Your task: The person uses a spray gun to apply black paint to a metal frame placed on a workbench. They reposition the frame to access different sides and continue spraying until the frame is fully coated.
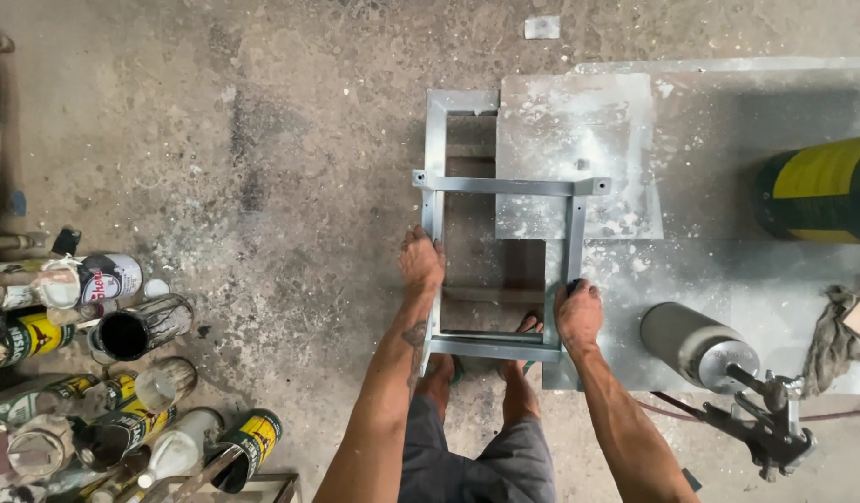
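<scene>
The left hand (421,262) was clenched around the left upright of a grey metal frame (501,186), its grip closed on the bar about midway along. The right hand (578,313) grasped the right upright lower down, fingers wrapped over the bar so that the fingertips were hidden behind it. The frame stood on the concrete floor (262,186), its near end between the person's sandalled feet (528,326), which were partly covered by the lower crossbar. Whether the frame's far end touched the floor could not be told.

The frame was made of pale, freshly painted angle bars: two long sides, a crossbar near the top with bolt tabs, and another at the bottom. Its right side overlapped a paint-flecked metal sheet (579,121) lying on the floor. A spray gun (718,363) lay near the sheet's near edge, and paint cans (122,326) were heaped at the floor's left edge, cut off by the picture.
</scene>
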